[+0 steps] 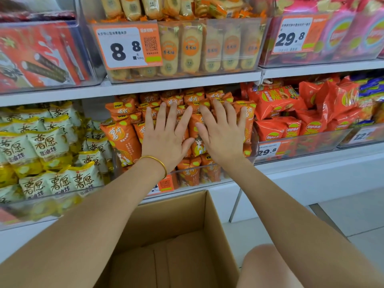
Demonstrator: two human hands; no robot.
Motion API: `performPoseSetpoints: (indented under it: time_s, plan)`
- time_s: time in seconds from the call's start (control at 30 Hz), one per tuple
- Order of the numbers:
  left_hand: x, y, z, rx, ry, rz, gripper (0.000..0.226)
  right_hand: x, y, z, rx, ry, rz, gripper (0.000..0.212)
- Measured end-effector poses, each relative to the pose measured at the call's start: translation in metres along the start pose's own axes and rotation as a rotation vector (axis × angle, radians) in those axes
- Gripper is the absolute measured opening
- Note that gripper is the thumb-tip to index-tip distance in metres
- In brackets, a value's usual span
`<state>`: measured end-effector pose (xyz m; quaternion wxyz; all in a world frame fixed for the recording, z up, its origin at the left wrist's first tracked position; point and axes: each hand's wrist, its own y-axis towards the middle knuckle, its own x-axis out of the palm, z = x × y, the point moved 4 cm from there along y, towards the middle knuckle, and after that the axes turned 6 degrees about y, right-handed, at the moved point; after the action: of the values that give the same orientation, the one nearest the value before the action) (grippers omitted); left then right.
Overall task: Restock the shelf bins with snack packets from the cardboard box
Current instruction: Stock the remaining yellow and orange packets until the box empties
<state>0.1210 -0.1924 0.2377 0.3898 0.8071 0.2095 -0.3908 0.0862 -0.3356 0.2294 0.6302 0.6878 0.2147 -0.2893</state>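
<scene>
The left hand (pixel 166 138) and right hand (pixel 223 136) press flat, fingers spread, on heaped orange packets (pixel 122 138) mid-frame; piled above the front of the bin (pixel 218 173), they could spill out.

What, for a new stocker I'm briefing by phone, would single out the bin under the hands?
Find the lower shelf behind the open cardboard box. Its middle clear bin lies under the left hand and right hand, pressed flat on orange packets. Its neighbours differ: pale green-yellow packets on the left, red Lay's bags on the right.

Wht shelving (pixel 166 86), pale tile flr (pixel 353 215).
</scene>
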Motion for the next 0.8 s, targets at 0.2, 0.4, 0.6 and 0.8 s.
performPoseSetpoints:
  time_s: [0.2, 0.4, 0.6, 0.8]
  plan:
    - [-0.032, -0.043, -0.001, 0.069, -0.161, 0.268, 0.048, -0.047, -0.030, -0.009, -0.075, 0.158, 0.213, 0.040]
    - [-0.003, -0.101, -0.005, 0.124, -0.108, 0.282, 0.012, -0.028, -0.087, -0.015, -0.147, 0.225, -0.016, 0.017]
    - [0.000, -0.095, -0.007, 0.061, -0.054, 0.252, 0.009, -0.015, -0.084, -0.015, -0.098, 0.195, -0.051, 0.020]
    - [0.001, -0.090, -0.008, 0.048, -0.070, 0.203, 0.016, -0.012, -0.076, -0.010, -0.089, 0.344, -0.073, 0.008]
